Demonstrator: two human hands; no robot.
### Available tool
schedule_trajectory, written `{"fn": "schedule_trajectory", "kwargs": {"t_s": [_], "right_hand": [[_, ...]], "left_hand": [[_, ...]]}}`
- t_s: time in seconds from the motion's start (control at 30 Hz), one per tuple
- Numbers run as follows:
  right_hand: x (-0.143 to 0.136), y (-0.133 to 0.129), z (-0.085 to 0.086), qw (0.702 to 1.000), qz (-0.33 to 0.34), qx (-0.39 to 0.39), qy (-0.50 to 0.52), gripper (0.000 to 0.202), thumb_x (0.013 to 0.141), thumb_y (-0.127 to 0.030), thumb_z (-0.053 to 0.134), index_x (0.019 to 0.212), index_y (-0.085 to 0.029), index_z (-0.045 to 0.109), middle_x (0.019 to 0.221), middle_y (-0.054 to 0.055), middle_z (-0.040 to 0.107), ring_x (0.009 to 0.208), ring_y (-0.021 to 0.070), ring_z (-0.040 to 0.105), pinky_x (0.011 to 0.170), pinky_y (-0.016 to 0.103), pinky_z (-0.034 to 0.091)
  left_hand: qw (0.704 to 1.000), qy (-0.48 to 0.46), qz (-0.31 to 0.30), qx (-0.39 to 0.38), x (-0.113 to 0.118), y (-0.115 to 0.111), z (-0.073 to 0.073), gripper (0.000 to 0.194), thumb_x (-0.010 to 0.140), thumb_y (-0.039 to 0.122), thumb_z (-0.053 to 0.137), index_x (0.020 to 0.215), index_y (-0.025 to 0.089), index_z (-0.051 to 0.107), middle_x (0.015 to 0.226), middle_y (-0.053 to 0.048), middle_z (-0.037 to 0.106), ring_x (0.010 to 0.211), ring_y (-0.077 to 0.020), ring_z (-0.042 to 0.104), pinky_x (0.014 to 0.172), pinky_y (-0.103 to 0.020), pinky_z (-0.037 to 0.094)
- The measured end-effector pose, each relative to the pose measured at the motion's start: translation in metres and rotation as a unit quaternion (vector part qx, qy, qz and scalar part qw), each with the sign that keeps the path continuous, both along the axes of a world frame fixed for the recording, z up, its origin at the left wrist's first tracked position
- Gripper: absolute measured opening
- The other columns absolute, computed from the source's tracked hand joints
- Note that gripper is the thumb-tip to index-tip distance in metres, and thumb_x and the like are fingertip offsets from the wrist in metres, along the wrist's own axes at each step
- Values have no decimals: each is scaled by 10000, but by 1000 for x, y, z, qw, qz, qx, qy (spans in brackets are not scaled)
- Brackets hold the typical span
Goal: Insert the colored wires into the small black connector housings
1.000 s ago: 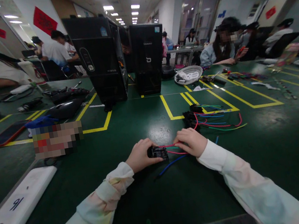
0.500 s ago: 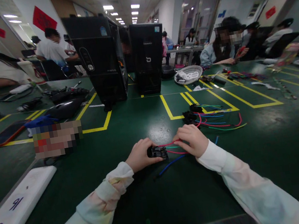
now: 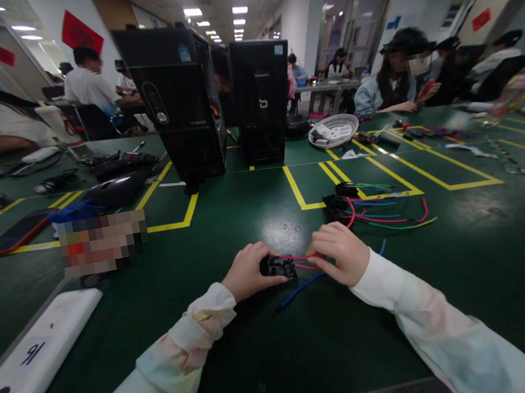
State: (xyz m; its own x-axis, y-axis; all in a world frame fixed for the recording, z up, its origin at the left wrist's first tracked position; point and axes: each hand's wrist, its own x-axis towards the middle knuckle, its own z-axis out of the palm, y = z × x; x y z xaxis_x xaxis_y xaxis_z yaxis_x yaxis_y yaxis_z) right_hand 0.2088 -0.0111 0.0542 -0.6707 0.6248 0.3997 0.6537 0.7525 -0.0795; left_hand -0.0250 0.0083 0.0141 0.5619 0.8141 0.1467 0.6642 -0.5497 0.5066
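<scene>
Green tabletop (image 3: 290,354): connector (image 3: 283,268) held by left hand (image 3: 249,272), likely for steadiness; red wire (image 3: 300,258) pinched by right hand (image 3: 341,252).

The left end of the black connector (image 3: 284,268) is covered by the left hand (image 3: 248,272), and the far ends of the red wires (image 3: 300,257) are hidden by the right hand (image 3: 340,254). The blue wire (image 3: 299,290) is partly covered by that hand too; whether it is joined to the blue tip (image 3: 383,246) beyond cannot be told. Both sleeves (image 3: 187,345) are cut off by the bottom edge, the white case (image 3: 43,364) by the left. A nearby item (image 3: 106,244) is blurred into squares. Small lettering on the computer towers (image 3: 179,102) cannot be read.
</scene>
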Motion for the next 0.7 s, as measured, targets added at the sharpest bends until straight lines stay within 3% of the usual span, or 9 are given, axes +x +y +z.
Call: {"fn": "schedule_trajectory", "kwargs": {"t_s": [0.2,0.27,0.37,0.43,0.6,0.7], "right_hand": [[7,13,-11,997,-78,22,-16,206,869,-322,465,791,-191,602,782,42,589,780,170,457,727,312,267],[9,16,-14,998,-52,-3,-19,200,867,-312,468,780,-195,604,763,36,588,766,163,463,713,301,278],[11,18,-15,997,42,-63,-5,184,861,-266,467,758,-185,596,718,24,582,713,141,477,660,271,298],[11,18,-14,996,58,-69,4,182,860,-264,467,758,-181,593,721,24,586,703,136,484,648,265,303],[8,14,-9,997,-71,10,-1,211,869,-319,467,777,-187,603,764,37,596,744,157,482,697,293,295],[7,12,-9,999,-43,-4,8,197,868,-296,460,774,-179,588,750,41,592,725,155,480,679,286,301]], "left_hand": [[1000,5,1,7,0,0,-3,421,654,531,649,909,204,578,914,-23,557,845,-200,496,765,-323,377],[1000,6,2,10,0,1,-3,418,658,534,643,907,204,581,911,-24,558,846,-200,497,774,-326,376],[1000,4,1,9,0,1,-3,422,656,538,643,906,204,582,912,-25,560,845,-200,498,774,-325,378],[1000,4,1,8,0,0,-3,421,658,538,642,908,205,581,916,-25,560,849,-202,498,773,-325,379],[1000,5,3,11,1,0,-2,419,658,532,645,915,208,576,921,-24,557,858,-206,499,773,-326,380],[1000,1,3,9,0,1,-2,415,659,527,648,910,206,576,916,-22,557,854,-202,499,768,-321,381]]}}
